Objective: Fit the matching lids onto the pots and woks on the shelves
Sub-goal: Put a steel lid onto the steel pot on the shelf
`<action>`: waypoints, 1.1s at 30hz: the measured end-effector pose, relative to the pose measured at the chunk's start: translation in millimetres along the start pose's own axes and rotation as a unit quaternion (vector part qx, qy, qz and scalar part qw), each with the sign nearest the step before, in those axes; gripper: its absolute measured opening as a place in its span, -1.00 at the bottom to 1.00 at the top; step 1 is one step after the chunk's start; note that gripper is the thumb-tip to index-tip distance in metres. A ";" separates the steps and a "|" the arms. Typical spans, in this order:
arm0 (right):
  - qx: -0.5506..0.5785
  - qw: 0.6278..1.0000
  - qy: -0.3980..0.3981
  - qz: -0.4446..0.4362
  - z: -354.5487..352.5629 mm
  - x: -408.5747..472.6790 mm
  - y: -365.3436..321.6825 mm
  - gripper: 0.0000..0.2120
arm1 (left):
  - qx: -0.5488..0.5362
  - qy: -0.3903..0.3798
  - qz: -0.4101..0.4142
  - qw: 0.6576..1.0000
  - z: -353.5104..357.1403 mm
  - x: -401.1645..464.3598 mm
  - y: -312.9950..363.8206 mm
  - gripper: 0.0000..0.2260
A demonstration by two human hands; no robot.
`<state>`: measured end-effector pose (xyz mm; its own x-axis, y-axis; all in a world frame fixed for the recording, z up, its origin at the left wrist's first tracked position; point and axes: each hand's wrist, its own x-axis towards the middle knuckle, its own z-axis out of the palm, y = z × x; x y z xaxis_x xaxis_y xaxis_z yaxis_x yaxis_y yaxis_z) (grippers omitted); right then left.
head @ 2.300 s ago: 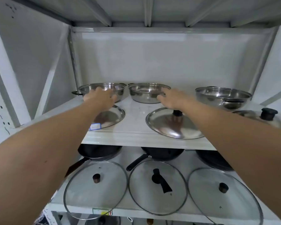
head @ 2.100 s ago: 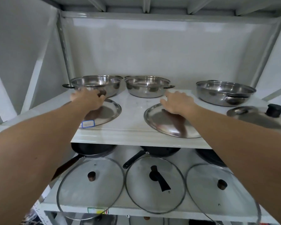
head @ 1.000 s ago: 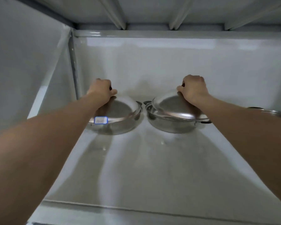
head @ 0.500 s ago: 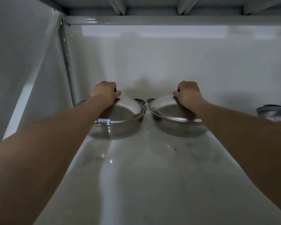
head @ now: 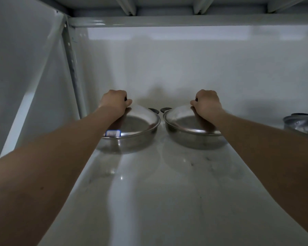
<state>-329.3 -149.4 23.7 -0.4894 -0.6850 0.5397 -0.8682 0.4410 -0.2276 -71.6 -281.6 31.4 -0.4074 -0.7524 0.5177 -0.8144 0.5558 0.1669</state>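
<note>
Head view. Both my arms reach deep into the shelf (head: pixel 149 201), a pale glossy board with grey streaks and a few dark specks.

My left hand (head: pixel 115 102) is clenched over the knob of the left lid (head: pixel 140 121). The knob is almost all hidden under my fingers; only a dark sliver shows beside the knuckles. The lid sits on the left pot (head: pixel 132 144), steel on steel. Whether the rim is seated all round I cannot tell, since my forearm covers the near left part. A small white label (head: pixel 113 133) with a blue border is stuck on the near edge of the lid. The writing on it is too blurred to read.

My right hand (head: pixel 207 103) is clenched the same way over the knob of the right lid (head: pixel 181 121), again with just a dark bit of knob showing by the thumb. This lid lies on the right pot (head: pixel 190 141) and its rim overhangs the pot wall along the front.

The two pots stand just beside each other near the back wall, their dark side handles (head: pixel 164 109) nearly meeting in the gap between them.

At the far right edge, well apart, part of a third pot (head: pixel 300 124) shows, open, steel, cut off by the frame.

Upright post (head: pixel 73 71) with holes at back left.
</note>
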 end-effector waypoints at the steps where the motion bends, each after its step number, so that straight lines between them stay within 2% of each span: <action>1: -0.004 1.000 0.002 -0.003 0.1 -0.8 0.0 -0.78 | 0.003 0.003 -0.001 1.000 1.0 -0.6 0.7 -0.73; 7: -0.017 1.000 0.003 -0.021 -4.8 -8.2 -4.3 -0.76 | 0.040 0.004 -0.010 0.999 -0.9 -4.6 5.5 -0.71; 11: -0.048 0.998 -0.009 -0.034 -6.9 -12.1 -7.0 -0.80 | 0.111 0.014 -0.019 0.994 -2.0 -7.7 10.6 -0.69; 15: -0.080 0.995 0.013 -0.050 -14.4 -21.7 -7.3 -0.74 | 0.162 0.035 0.000 0.986 -8.2 -10.5 19.9 -0.65; 22: -0.097 0.993 0.030 -0.068 -74.2 -53.4 23.5 -0.64 | 0.085 0.051 0.084 0.992 -30.3 -32.6 107.4 -0.69; 25: -0.111 0.992 0.029 -0.056 -113.4 -82.9 59.5 -0.62 | 0.018 0.054 0.101 0.993 -33.5 -53.2 165.1 -0.70; 29: -0.115 0.993 0.026 0.003 -169.4 -135.1 134.2 -0.61 | -0.051 0.088 0.156 0.982 -29.0 -101.0 251.3 -0.73; 31: -0.122 0.992 0.015 0.036 -195.1 -162.1 174.7 -0.63 | -0.087 0.067 0.174 0.979 -22.4 -122.6 292.4 -0.73; 33: -0.138 0.988 -0.004 0.070 -215.4 -186.4 211.4 -0.65 | -0.134 0.008 0.159 0.978 -14.2 -137.6 329.5 -0.72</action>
<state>-404.0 196.5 49.5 -0.6045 -0.6103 0.5120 -0.7372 0.6722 -0.0691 -278.0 10.1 27.1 -0.6143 -0.5216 0.5921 -0.5087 0.8354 0.2082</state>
